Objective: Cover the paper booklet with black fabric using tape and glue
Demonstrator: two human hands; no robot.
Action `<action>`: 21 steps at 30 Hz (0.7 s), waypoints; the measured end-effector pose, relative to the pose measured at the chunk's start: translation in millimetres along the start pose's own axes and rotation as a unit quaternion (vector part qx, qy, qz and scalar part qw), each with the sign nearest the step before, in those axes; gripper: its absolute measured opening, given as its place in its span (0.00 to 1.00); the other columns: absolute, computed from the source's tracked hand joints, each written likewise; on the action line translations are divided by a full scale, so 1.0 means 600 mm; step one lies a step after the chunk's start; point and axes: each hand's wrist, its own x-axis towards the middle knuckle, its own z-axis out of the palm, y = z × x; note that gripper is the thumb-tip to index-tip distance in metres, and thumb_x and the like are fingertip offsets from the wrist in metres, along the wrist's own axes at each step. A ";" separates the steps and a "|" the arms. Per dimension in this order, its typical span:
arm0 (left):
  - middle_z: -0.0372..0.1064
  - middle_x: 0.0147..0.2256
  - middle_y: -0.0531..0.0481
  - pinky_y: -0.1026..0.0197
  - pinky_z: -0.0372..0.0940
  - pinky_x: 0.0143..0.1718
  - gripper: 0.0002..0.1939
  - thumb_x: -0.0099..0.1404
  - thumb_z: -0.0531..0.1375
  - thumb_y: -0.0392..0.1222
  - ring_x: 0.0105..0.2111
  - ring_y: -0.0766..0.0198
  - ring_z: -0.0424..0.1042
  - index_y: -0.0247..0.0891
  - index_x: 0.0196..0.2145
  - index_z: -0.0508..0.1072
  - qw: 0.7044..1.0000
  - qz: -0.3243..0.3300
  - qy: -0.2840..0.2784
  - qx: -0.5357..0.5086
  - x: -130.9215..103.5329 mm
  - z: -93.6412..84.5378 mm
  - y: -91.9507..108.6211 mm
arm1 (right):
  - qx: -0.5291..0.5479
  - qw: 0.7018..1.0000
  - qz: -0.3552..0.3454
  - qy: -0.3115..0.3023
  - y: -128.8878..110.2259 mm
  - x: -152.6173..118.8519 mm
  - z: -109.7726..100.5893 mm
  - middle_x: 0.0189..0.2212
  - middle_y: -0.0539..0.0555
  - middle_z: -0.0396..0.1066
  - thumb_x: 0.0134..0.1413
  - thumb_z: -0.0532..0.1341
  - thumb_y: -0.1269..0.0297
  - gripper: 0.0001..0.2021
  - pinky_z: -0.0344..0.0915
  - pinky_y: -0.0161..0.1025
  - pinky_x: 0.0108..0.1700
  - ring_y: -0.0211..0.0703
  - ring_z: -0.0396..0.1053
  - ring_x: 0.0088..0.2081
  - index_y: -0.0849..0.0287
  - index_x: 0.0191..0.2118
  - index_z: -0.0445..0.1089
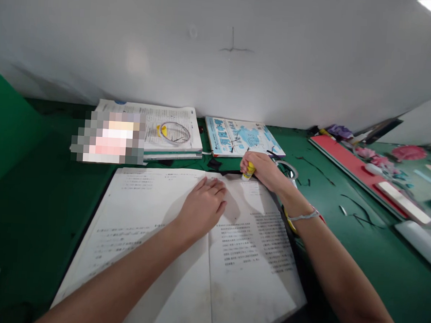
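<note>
A large open book [230, 274] with printed text lies on the green table. My left hand [203, 204] rests flat on it near the centre fold, fingers spread a little and nothing held. At the top of the right page, my right hand [261, 169] is wrapped round a small yellow bottle [249, 171]. The bottle is tilted, its white end down at the paper; whether it touches cannot be told.
Behind the book, a stack of printed papers [174, 112] bears a wire coil [180, 134]. A blue-and-white book [244, 136] lies beside it. On the right are a red folder [347, 160], black wire scraps [317, 170], pink flowers [409, 153] and a white stick [403, 202].
</note>
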 end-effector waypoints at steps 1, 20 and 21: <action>0.70 0.54 0.46 0.50 0.48 0.64 0.17 0.68 0.51 0.39 0.58 0.56 0.63 0.34 0.51 0.72 1.000 0.001 0.002 0.000 0.000 0.000 0.000 | -0.004 1.000 0.004 0.006 0.002 0.000 -0.005 0.17 0.49 0.64 0.50 0.57 0.69 0.11 0.56 0.34 0.27 0.34 0.60 0.22 0.58 0.18 0.63; 0.69 0.55 0.45 0.49 0.51 0.63 0.17 0.69 0.51 0.39 0.58 0.56 0.63 0.33 0.52 0.71 1.000 0.001 0.014 0.003 -0.002 0.003 -0.001 | -0.102 0.985 -0.047 0.129 -0.064 -0.013 -0.105 0.14 0.43 0.56 0.49 0.64 0.55 0.14 0.56 0.39 0.31 0.32 0.55 0.19 0.56 0.22 0.63; 0.69 0.55 0.45 0.49 0.51 0.63 0.17 0.69 0.51 0.39 0.58 0.56 0.64 0.34 0.51 0.71 1.000 0.003 0.015 0.005 -0.002 0.003 -0.001 | -0.163 0.974 -0.067 0.142 -0.048 0.000 -0.096 0.15 0.44 0.58 0.46 0.67 0.58 0.13 0.54 0.39 0.31 0.34 0.56 0.20 0.56 0.21 0.64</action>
